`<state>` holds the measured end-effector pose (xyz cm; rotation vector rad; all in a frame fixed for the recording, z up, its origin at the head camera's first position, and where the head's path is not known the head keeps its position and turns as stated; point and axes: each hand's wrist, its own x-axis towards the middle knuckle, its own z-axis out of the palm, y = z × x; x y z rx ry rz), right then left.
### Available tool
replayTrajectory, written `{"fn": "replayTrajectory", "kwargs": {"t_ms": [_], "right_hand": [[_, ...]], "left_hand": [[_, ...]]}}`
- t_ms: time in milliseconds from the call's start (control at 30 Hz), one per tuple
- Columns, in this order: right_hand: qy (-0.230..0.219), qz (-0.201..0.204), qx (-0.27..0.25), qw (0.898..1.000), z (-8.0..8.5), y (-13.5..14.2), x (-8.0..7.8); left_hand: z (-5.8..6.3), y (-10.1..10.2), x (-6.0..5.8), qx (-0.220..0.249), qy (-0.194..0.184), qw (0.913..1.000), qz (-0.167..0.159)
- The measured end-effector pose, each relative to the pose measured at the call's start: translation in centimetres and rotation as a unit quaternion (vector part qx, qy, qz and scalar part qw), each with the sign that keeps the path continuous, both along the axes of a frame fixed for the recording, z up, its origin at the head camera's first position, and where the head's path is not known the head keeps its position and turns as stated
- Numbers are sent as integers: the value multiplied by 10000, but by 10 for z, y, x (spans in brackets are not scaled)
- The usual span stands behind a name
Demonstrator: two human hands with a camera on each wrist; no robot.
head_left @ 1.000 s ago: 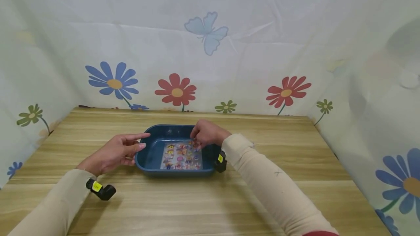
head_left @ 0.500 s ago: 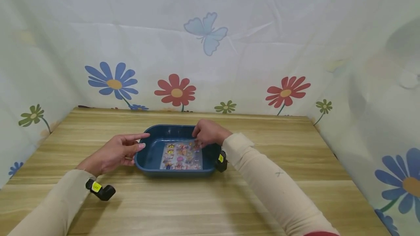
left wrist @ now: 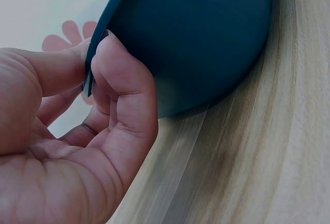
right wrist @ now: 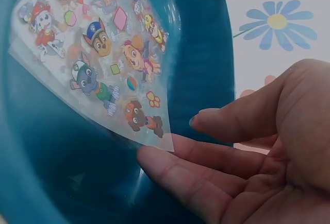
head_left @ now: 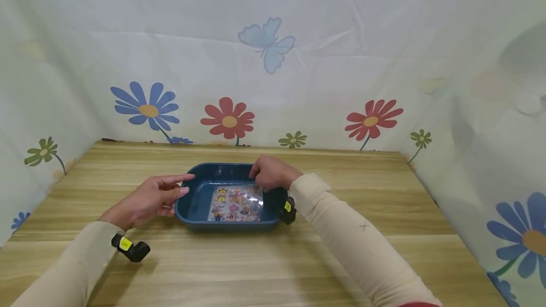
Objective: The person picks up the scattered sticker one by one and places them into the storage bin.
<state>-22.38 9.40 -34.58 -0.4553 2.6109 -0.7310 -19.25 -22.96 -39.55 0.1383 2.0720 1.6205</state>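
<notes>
A dark blue tray (head_left: 194,205) stands on the wooden table, with a clear sticker sheet (head_left: 232,203) printed with cartoon puppies inside it. My left hand (head_left: 149,198) holds the tray's left end, the rim between thumb and fingers in the left wrist view. My right hand (head_left: 273,173) reaches over the tray's far right side. In the right wrist view its fingertips (right wrist: 152,157) touch the sheet's near corner from below. The thumb (right wrist: 209,121) is apart from the sheet there. In the head view, the right hand hides the sheet's far right corner.
The wooden table (head_left: 204,269) extends around the tray on all sides. A flowered curtain (head_left: 315,84) hangs behind it and at both sides. Black wrist cameras (head_left: 132,248) are strapped to both forearms.
The sticker sheet's right side now shows a bright glare. My right hand has shifted very slightly to the right; my left hand keeps its place on the tray.
</notes>
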Motion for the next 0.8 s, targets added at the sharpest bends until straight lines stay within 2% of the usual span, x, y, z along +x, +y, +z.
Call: {"fn": "replayTrajectory", "kwargs": {"t_ms": [300, 567, 667, 800], "right_hand": [[122, 120, 49, 9998, 0, 0, 2], [396, 415, 143, 9982, 2, 4, 2], [365, 415, 28, 9985, 4, 7, 3], [125, 221, -388, 9989, 4, 10, 4]], "left_hand": [[-1, 1, -1, -14, -42, 10000, 33], [-2, 0, -1, -29, 3, 10000, 32], [0, 0, 0, -15, 2, 10000, 43], [1, 0, 1, -17, 19, 10000, 20]]}}
